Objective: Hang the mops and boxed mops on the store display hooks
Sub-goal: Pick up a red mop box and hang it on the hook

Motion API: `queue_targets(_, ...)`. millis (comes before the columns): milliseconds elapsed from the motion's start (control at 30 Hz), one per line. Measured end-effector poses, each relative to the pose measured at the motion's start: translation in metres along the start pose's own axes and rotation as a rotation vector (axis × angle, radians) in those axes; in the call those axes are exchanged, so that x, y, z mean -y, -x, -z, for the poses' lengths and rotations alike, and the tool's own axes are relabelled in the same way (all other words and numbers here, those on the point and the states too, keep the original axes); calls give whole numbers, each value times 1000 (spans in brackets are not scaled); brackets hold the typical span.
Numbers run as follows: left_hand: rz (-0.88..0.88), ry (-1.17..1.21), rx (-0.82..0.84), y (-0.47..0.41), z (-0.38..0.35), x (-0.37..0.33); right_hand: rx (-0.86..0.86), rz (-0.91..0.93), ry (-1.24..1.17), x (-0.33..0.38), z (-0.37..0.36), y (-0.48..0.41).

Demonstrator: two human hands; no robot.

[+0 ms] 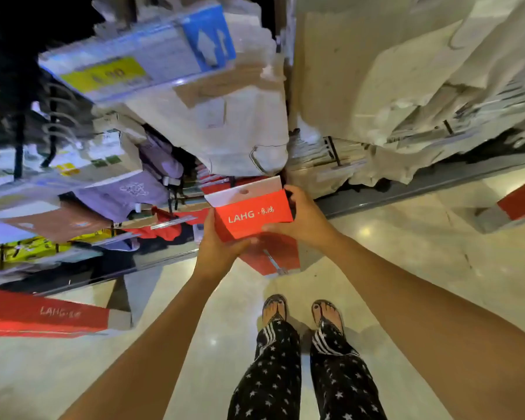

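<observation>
A long red boxed mop (255, 216) marked LAHG stands upright in front of me, its white hang tab with a slot at the top. My left hand (217, 250) grips its left side and lower front. My right hand (303, 218) grips its right edge, thumb across the front. The box's lower part runs down toward the floor behind my hands. The tab sits just below bagged white mops (225, 122) that hang on the display. A display hook (176, 221) juts out to the left of the box.
Another red LAHG box (43, 313) lies on the floor at the left, and a third red box (522, 200) lies at the right edge. Wrapped white goods (422, 71) fill the right display. A price rail (128, 65) hangs overhead. My feet (303, 313) stand on the tiled floor.
</observation>
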State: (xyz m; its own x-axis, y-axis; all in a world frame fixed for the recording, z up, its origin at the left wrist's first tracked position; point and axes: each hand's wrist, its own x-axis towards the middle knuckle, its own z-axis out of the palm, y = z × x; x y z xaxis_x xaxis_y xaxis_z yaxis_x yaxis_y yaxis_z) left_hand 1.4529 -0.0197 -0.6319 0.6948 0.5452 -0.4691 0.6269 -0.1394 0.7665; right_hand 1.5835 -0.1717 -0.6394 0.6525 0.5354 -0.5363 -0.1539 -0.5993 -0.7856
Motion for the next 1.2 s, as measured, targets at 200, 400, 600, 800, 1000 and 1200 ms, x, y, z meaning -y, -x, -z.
queue_targets(200,-65,43,-40,-22,-6,31,10,101,-24,-24,-13,-17)
queue_targets(400,-118,34,-19,-32,-1,39,21,167,-40,-25,-16,-25)
queue_targets(600,-140,8,-70,4,12,29,14,187,-21,-10,-22,3)
queue_targets(800,-253,-35,-37,64,47,-25,-101,221,-134,32,-12,81)
queue_targets(1000,-324,-89,30,123,82,-88,-302,333,-154,68,-1,161)
queue_targets(1200,-370,-106,80,171,92,-124,-493,403,-139,87,7,225)
